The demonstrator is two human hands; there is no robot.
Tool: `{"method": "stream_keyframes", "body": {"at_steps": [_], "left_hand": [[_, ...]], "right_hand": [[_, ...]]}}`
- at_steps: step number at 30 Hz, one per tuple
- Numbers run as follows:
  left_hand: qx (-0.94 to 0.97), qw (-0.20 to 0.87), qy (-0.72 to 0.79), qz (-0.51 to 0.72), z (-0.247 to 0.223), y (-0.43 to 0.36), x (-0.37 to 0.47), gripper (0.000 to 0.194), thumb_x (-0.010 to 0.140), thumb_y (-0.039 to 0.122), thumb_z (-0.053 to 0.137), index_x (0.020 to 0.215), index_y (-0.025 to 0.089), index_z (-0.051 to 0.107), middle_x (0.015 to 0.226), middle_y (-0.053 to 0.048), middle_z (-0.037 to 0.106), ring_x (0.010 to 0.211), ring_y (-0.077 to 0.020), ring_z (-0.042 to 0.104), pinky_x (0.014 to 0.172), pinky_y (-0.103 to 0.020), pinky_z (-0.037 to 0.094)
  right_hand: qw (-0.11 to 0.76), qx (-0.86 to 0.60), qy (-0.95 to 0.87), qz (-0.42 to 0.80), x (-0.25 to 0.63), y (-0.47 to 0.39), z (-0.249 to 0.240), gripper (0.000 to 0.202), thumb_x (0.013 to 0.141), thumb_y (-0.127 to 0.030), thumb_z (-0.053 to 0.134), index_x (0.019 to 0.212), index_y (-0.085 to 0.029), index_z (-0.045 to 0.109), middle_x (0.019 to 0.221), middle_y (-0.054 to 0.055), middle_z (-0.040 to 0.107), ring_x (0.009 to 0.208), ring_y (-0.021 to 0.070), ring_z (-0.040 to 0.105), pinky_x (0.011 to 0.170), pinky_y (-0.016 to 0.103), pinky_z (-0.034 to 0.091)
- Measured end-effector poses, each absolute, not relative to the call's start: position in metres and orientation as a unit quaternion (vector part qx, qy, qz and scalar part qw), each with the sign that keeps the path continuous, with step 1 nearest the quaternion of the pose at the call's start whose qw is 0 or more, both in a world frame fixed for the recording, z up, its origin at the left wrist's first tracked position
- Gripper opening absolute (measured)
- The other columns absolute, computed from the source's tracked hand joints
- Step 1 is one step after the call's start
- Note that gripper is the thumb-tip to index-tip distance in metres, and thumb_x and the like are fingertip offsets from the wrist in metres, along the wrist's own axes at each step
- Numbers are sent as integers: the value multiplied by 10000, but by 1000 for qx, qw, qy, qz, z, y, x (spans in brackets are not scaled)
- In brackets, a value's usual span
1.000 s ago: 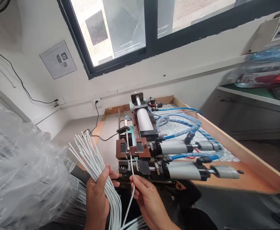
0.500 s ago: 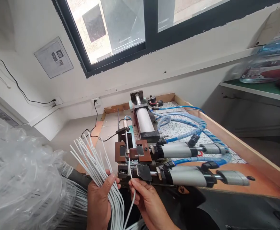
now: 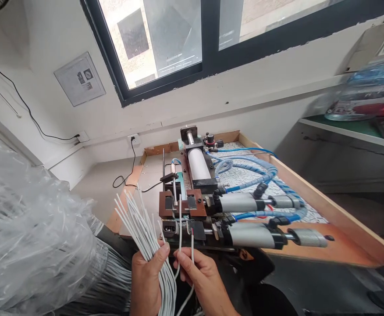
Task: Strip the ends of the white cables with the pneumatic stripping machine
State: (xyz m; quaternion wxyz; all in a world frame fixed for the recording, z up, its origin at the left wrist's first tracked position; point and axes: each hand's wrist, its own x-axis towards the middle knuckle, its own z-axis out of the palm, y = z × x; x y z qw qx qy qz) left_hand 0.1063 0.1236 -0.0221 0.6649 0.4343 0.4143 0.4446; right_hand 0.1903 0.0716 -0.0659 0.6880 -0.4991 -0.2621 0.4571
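My left hand (image 3: 149, 276) is closed around a bundle of white cables (image 3: 142, 235), whose ends fan up and to the left. Beside it, my right hand (image 3: 197, 274) pinches a white cable (image 3: 180, 219) standing upright in front of the machine's brown clamp blocks (image 3: 197, 210). Another white cable (image 3: 192, 248) rises from the right hand, with a small reddish tip. Both hands are just in front of the pneumatic machine (image 3: 199, 164).
Clear plastic wrapping (image 3: 30, 228) over more cables fills the left side. Silver cylinders (image 3: 253, 235) and blue air hoses (image 3: 254, 186) extend to the right. A wooden rim (image 3: 310, 193) edges the bench. A green shelf (image 3: 350, 125) holds a plastic bottle.
A cable end has come out of the machine, and the right hand now has two cables rising from it. The left hand and bundle appear further right as the view shifts.
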Motion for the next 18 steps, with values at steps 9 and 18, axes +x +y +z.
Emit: {"method": "stream_keyframes", "body": {"at_steps": [9,18], "left_hand": [[433,645,451,440,-25,123,99,98,558,202,674,580,132,610,526,22,582,522,-113,493,578,-250,384],[417,654,437,456,-20,121,103,77,530,172,687,581,142,638,559,10,630,562,-127,543,616,-243,410]], "right_hand": [[677,-498,-174,513,183,56,-74,318,584,-446,630,558,-131,591,441,-9,525,353,64,394,382,193,241],[664,-484,-193,536,190,64,-59,257,607,-380,635,694,-137,642,438,-48,449,411,62,318,421,195,232]]}}
